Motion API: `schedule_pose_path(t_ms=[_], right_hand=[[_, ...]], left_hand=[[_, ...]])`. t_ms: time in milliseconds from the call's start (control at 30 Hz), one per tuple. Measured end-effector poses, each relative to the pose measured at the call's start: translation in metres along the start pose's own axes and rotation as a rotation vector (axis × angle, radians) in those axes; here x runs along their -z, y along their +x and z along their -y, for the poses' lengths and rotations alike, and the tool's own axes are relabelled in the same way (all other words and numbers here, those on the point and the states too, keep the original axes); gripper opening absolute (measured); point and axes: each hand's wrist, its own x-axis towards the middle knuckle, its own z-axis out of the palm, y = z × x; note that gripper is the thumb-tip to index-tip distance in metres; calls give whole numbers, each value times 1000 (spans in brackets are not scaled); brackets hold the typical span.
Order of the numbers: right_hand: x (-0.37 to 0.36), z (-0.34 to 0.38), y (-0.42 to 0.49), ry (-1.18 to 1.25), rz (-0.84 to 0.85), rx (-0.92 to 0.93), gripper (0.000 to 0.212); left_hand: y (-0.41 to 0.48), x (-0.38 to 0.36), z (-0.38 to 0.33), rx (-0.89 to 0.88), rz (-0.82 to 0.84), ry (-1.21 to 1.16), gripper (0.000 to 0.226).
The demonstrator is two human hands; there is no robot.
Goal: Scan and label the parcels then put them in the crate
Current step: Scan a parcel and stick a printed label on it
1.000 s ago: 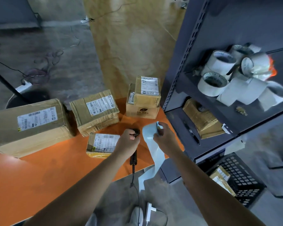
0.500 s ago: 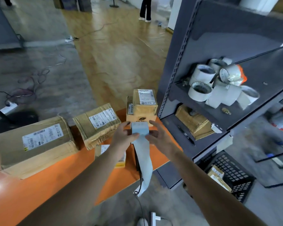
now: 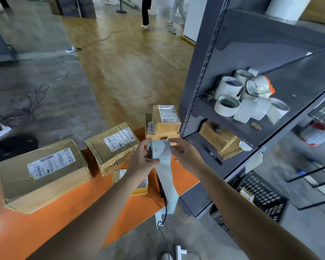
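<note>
Above the worktop's (image 3: 60,212) near edge, my left hand (image 3: 141,160) and right hand (image 3: 186,156) both pinch the label roll (image 3: 160,151) in curled fingers, so I judge labelling is the step in hand; next, peel one label onto the parcel (image 3: 142,186) lying below.

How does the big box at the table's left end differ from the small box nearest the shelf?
The big box is far larger than the small box. The big box rests directly on the orange table; the small box sits stacked on another box. Both are brown cardboard with a white printed label on top.
</note>
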Motion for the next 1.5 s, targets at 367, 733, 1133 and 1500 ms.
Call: schedule_pose_path(t_ms=[367, 733, 1133, 1500], right_hand=[[0, -1, 5, -155, -139, 95, 13], [3, 1, 10, -201, -126, 62, 11], [2, 6, 10, -149, -170, -9, 11], [12, 3, 13, 166, 35, -217, 14]], left_hand=[[3, -3, 10, -74, -45, 157, 74], [7, -7, 13, -74, -50, 218, 73], [13, -17, 11, 25, -55, 60, 68], [12, -20, 6, 102, -82, 20, 55]])
